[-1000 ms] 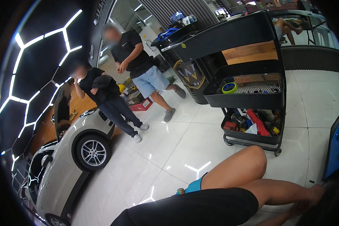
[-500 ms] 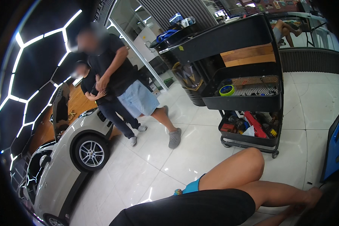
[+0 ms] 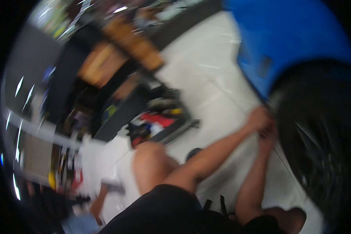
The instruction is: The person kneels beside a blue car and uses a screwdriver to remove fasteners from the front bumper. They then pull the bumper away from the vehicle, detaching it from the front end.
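Both of my hands meet beside the front edge of a dark car tyre (image 3: pixel 279 117), just below blue car bodywork (image 3: pixel 288 35). My left hand (image 3: pixel 259 117) is uppermost, at the end of an outstretched forearm. Right below it, overlapping, is my right hand (image 3: pixel 267 133). The fingers look bent, but motion blur smears them. Whether anything is held between the hands cannot be made out. The wheel (image 3: pixel 319 156), with dark spokes, fills the right side next to them.
A black tool trolley (image 3: pixel 121 117) stands to the left, with red and yellow items in its lowest tray. My bare knee (image 3: pixel 150 158) is bent in front of it. Pale floor tiles (image 3: pixel 206 89) lie between trolley and car. Another person's blue shorts (image 3: pixel 82 222) show at the lower left.
My view has swung right and down. The blue car and its wheel now fill the right side, and both hands are in sight. The trolley has shifted left; the white car has left the picture.
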Tool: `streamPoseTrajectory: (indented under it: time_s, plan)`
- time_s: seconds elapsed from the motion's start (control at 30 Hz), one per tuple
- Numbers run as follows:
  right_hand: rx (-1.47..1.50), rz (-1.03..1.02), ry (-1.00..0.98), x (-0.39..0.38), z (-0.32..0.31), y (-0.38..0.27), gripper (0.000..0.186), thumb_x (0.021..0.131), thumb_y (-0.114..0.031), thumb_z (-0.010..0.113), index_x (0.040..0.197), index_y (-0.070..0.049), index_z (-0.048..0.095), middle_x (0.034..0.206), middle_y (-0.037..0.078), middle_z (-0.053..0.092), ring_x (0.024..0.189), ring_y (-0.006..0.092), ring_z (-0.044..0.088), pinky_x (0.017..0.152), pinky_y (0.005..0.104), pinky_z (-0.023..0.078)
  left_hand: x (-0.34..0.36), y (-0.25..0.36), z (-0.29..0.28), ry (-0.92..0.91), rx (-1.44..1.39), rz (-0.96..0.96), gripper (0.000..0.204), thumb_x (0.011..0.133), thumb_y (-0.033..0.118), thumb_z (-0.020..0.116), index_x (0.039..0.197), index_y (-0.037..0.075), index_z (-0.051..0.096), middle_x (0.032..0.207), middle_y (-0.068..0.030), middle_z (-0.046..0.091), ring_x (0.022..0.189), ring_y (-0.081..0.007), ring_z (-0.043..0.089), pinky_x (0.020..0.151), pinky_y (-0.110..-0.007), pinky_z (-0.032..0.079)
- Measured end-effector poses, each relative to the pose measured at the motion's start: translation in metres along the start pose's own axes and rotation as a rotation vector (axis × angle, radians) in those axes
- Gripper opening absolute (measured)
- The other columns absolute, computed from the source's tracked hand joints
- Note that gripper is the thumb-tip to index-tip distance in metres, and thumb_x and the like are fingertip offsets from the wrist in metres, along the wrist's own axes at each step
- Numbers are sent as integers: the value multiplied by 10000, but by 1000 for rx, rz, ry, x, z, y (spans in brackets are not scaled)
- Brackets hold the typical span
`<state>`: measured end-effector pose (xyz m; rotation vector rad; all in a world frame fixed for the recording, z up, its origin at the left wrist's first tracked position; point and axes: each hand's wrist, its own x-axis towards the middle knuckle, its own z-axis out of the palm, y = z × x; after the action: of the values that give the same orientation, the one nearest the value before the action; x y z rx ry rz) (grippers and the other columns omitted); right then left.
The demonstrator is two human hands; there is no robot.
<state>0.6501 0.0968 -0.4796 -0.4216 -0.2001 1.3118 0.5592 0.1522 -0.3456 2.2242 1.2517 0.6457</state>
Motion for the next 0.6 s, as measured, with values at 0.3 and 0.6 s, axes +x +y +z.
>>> streamPoseTrajectory:
  time_s: [0.3, 0.6]
  plan:
    - [-517, 224, 553, -36, 82, -56, 165, 1007, -261, 527, 1045, -153, 645, 684, 2, 536, 498, 100, 492, 409, 258, 386, 20, 28, -25, 292, -94, -235, 422, 942, 347, 624, 797, -45, 683, 648, -222, 620, 594, -339, 572, 621, -435, 444]
    - [-775, -65, 409, -45, 85, -21, 297, 1000, -234, 514, 856, -28, 672, 633, 119, 559, 538, 206, 538, 580, 369, 431, 35, 64, -47, 344, 169, -342, 520, 876, 512, 652, 934, -1, 725, 881, -231, 711, 889, -384, 687, 805, -439, 509]
